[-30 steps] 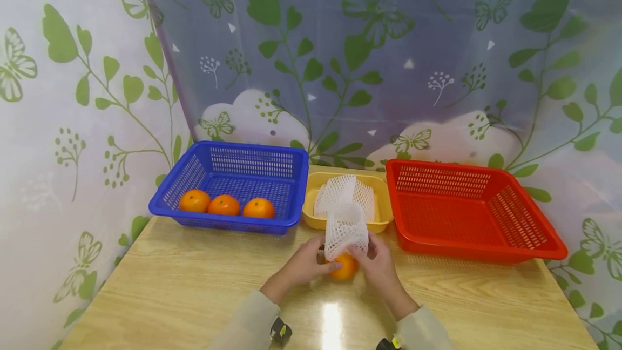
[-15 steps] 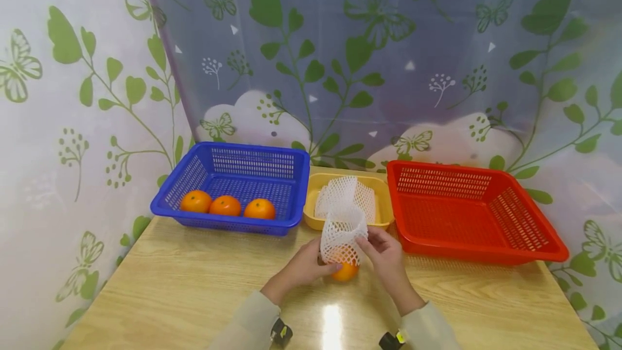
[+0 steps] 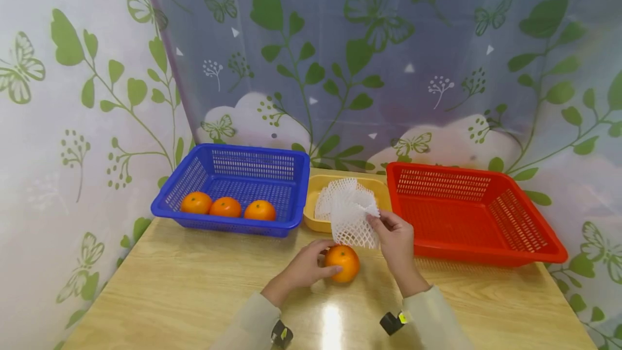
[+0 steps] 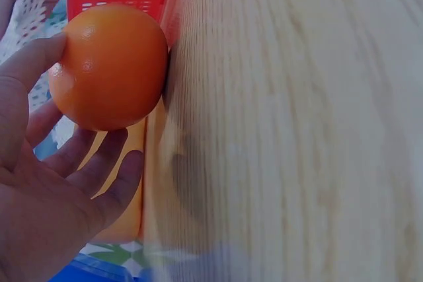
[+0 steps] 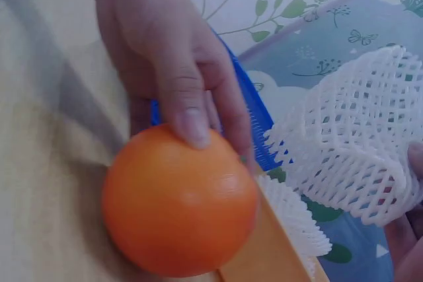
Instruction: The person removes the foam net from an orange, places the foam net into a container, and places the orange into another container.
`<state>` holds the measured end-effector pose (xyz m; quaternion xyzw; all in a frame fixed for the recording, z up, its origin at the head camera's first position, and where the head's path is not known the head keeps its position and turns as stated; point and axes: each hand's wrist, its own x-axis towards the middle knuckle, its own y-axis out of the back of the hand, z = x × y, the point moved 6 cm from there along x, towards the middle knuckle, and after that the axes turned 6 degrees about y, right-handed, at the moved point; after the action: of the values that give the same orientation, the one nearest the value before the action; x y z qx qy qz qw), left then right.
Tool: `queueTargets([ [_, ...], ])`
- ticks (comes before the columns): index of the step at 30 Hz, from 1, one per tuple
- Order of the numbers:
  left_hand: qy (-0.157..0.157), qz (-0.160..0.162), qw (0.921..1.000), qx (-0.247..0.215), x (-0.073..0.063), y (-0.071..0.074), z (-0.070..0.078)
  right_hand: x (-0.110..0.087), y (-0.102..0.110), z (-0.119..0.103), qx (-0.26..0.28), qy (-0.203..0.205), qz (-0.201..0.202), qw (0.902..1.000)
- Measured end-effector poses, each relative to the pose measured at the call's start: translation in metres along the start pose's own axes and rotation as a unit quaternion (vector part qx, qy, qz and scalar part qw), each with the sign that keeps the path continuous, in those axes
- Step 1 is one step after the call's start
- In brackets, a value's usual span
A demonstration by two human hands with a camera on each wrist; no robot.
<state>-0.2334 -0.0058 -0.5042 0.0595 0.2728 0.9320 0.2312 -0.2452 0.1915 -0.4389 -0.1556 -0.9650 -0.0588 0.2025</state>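
Note:
An orange (image 3: 342,264) sits on the wooden table in front of the yellow tray. My left hand (image 3: 305,264) grips it from the left, thumb in front and fingers behind, as the left wrist view also shows around the orange (image 4: 109,67). My right hand (image 3: 397,242) pinches the edge of a white foam net sleeve (image 3: 353,220), held up off the orange and in front of the tray. In the right wrist view the foam net sleeve (image 5: 357,137) hangs apart from the orange (image 5: 178,203), with only some right fingertips showing at the edge.
A blue basket (image 3: 286,226) with three oranges stands at the left. The yellow tray (image 3: 318,224) holds more white foam nets, partly hidden. At the right stands a red basket (image 3: 466,250). A patterned curtain (image 3: 311,58) hangs behind the table.
The foam net sleeve has come off the top of the orange, moving up and right with my right hand. My left hand stays at the orange, which is now fully uncovered.

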Motion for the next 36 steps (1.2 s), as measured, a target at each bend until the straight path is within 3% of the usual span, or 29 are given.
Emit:
queueTargets([
  [6,0.001,-0.002,1.0000,0.003,-0.001,-0.004,0.001,0.021,-0.008,0.000,-0.047,-0.013,-0.004,0.9988],
  [17,0.011,-0.003,0.9991,0.042,-0.002,-0.006,0.009,0.050,-0.021,0.006,-0.066,-0.036,0.002,0.9972],
  [21,0.014,-0.007,0.9990,0.043,-0.002,-0.006,0.008,0.060,-0.028,0.013,-0.082,-0.065,-0.005,0.9945],
  [29,0.020,-0.012,0.9993,0.029,-0.003,-0.004,0.006,0.074,-0.044,0.028,-0.111,-0.153,-0.040,0.9812],
  [36,0.024,-0.014,0.9995,0.014,-0.004,-0.004,0.005,0.075,-0.047,0.041,-0.205,-0.154,-0.076,0.9635],
])
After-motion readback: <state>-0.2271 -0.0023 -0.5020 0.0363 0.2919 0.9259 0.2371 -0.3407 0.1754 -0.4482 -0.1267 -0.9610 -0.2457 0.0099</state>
